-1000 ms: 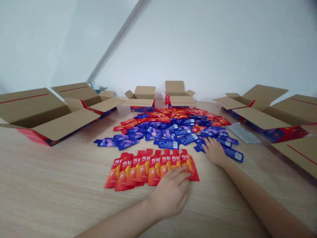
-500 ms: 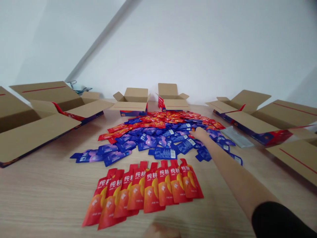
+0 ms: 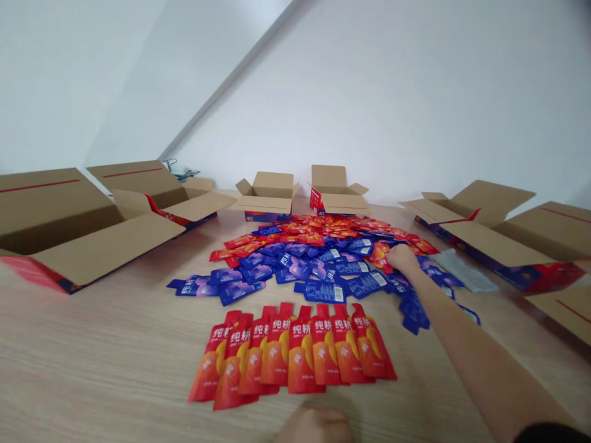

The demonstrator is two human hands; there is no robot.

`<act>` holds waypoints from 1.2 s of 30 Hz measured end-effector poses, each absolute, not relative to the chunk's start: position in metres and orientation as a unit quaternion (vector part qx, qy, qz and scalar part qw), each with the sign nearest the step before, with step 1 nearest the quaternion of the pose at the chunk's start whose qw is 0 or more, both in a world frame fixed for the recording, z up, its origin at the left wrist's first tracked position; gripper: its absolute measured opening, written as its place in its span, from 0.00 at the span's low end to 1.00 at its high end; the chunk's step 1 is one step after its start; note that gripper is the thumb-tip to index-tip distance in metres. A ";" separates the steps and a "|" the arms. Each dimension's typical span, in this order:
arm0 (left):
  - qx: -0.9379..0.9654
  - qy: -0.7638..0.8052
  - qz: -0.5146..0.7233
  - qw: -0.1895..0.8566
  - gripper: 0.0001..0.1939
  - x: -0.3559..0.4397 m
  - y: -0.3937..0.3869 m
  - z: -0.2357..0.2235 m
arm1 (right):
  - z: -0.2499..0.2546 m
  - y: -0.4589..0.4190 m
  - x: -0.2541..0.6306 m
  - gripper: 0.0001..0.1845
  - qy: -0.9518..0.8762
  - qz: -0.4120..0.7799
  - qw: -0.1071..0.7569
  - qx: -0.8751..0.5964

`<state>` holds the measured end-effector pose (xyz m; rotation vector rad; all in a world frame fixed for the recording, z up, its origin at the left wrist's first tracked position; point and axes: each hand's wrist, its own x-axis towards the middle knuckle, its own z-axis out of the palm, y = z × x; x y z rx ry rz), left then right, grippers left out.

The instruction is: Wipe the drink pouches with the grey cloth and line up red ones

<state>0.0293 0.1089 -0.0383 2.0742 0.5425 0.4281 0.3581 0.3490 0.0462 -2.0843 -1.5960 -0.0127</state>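
Note:
My right hand [image 3: 402, 258] reaches to the right side of the pile, its fingers closed on a red sachet [image 3: 380, 255] among the blue ones. Blue sachets [image 3: 414, 311] lie just below that wrist. My left hand [image 3: 317, 424] rests low at the bottom edge, partly cut off, fingers curled; whatever it may hold is hidden. Between it and the pile, a row of overlapping red-orange sachets [image 3: 302, 357] lies fanned out, printed sides up. Blue sachets [image 3: 323, 290] form the near part of the pile, with red sachets [image 3: 318, 226] behind.
Open cardboard boxes stand around the pile: a large box [image 3: 115, 246] and another box [image 3: 194, 206] at left, two smaller boxes [image 3: 268, 203] [image 3: 339, 200] at the back, and more boxes [image 3: 508, 246] at right. A clear plastic packet [image 3: 466, 271] lies beside the right boxes.
The view has turned slightly left. My right hand now has a red sachet showing at its fingers, and several blue sachets beside it have slid nearer. More of my left hand shows.

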 end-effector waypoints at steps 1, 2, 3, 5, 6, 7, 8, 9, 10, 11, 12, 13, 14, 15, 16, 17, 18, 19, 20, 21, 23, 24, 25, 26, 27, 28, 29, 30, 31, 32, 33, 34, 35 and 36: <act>0.839 0.224 0.194 0.457 0.22 0.029 0.109 -0.035 | 0.050 0.344 0.361 0.18 -0.576 0.007 0.266 -0.773; 0.828 0.231 0.218 0.463 0.19 0.029 0.108 -0.030 | 0.055 0.338 0.362 0.18 -0.568 0.014 0.279 -0.774; 0.814 0.237 0.237 0.474 0.15 0.029 0.107 -0.026 | 0.063 0.333 0.363 0.17 -0.563 0.020 0.294 -0.772; 0.790 0.249 0.263 0.494 0.11 0.028 0.103 -0.014 | 0.084 0.321 0.363 0.17 -0.568 0.030 0.326 -0.755; 0.777 0.261 0.266 0.507 0.12 0.028 0.102 -0.008 | 0.097 0.314 0.361 0.17 -0.581 0.040 0.339 -0.739; 0.759 0.279 0.266 0.525 0.13 0.029 0.101 -0.002 | 0.111 0.306 0.359 0.18 -0.596 0.054 0.348 -0.722; 0.733 0.301 0.267 0.549 0.15 0.030 0.101 0.005 | 0.125 0.296 0.355 0.19 -0.615 0.072 0.353 -0.702; 0.699 0.322 0.271 0.579 0.18 0.031 0.102 0.011 | 0.138 0.283 0.350 0.19 -0.640 0.101 0.350 -0.677; 0.660 0.337 0.274 0.613 0.21 0.032 0.104 0.019 | 0.150 0.267 0.342 0.18 -0.665 0.131 0.340 -0.652; 0.624 0.340 0.276 0.648 0.25 0.033 0.106 0.026 | 0.161 0.248 0.332 0.18 -0.699 0.175 0.322 -0.614; 0.600 0.327 0.267 0.680 0.29 0.035 0.107 0.033 | 0.170 0.228 0.319 0.16 -0.762 0.263 0.262 -0.530; 0.588 0.303 0.247 0.709 0.33 0.037 0.108 0.041 | 0.177 0.206 0.305 0.14 -0.807 0.335 0.186 -0.449; 0.587 0.274 0.216 0.731 0.36 0.040 0.107 0.049 | 0.182 0.185 0.289 0.12 -0.836 0.378 0.119 -0.380; 0.595 0.251 0.181 0.742 0.38 0.042 0.105 0.056 | 0.185 0.165 0.274 0.10 -0.856 0.394 0.070 -0.327; 0.608 0.240 0.153 0.741 0.37 0.045 0.100 0.063 | 0.186 0.147 0.259 0.08 -0.872 0.399 0.036 -0.283; 0.622 0.236 0.133 0.735 0.34 0.049 0.094 0.069 | 0.186 0.133 0.247 0.08 -0.883 0.398 0.016 -0.250; 0.632 0.238 0.121 0.728 0.30 0.053 0.086 0.075 | 0.185 0.121 0.239 0.09 -0.892 0.385 0.014 -0.235; 0.636 0.240 0.117 0.724 0.26 0.056 0.079 0.079 | 0.183 0.112 0.235 0.10 -0.902 0.359 0.031 -0.238; 0.632 0.241 0.120 0.727 0.23 0.061 0.072 0.082 | 0.181 0.105 0.234 0.11 -0.910 0.319 0.068 -0.256; 0.621 0.243 0.132 0.733 0.22 0.065 0.066 0.084 | 0.177 0.099 0.237 0.12 -0.914 0.261 0.121 -0.287; 0.584 0.266 0.188 0.743 0.22 0.073 0.060 0.085 | 0.168 0.087 0.249 0.13 -0.892 0.119 0.243 -0.361; 0.562 0.288 0.227 0.742 0.22 0.077 0.060 0.085 | 0.162 0.078 0.257 0.13 -0.871 0.059 0.294 -0.389; 0.541 0.310 0.262 0.736 0.21 0.080 0.061 0.085 | 0.154 0.068 0.263 0.13 -0.853 0.017 0.325 -0.408; 0.526 0.328 0.286 0.730 0.21 0.083 0.063 0.084 | 0.145 0.057 0.268 0.13 -0.842 -0.007 0.338 -0.420; 0.520 0.337 0.294 0.727 0.20 0.087 0.066 0.083 | 0.135 0.045 0.272 0.14 -0.843 -0.015 0.334 -0.422; 0.522 0.339 0.289 0.727 0.20 0.090 0.068 0.083 | 0.124 0.033 0.273 0.19 -0.849 -0.025 0.315 -0.423; 0.531 0.336 0.277 0.727 0.20 0.094 0.070 0.082 | 0.112 0.023 0.274 0.22 -0.855 -0.046 0.298 -0.423; 0.543 0.331 0.261 0.726 0.20 0.098 0.070 0.081 | 0.100 0.015 0.274 0.22 -0.857 -0.070 0.291 -0.420; 0.558 0.329 0.248 0.721 0.21 0.102 0.071 0.080 | 0.089 0.009 0.274 0.21 -0.855 -0.094 0.294 -0.416; 0.575 0.328 0.235 0.712 0.21 0.107 0.071 0.079 | 0.080 0.006 0.276 0.20 -0.853 -0.114 0.301 -0.411; 0.594 0.329 0.225 0.698 0.22 0.111 0.070 0.077 | 0.073 0.005 0.278 0.20 -0.849 -0.128 0.312 -0.406; 0.615 0.332 0.214 0.682 0.22 0.116 0.071 0.075 | 0.068 0.006 0.282 0.20 -0.846 -0.135 0.324 -0.402; 0.639 0.338 0.205 0.660 0.24 0.119 0.072 0.073 | 0.064 0.009 0.287 0.21 -0.842 -0.135 0.336 -0.399; 0.671 0.348 0.200 0.623 0.26 0.121 0.075 0.071 | 0.062 0.013 0.292 0.22 -0.838 -0.131 0.351 -0.397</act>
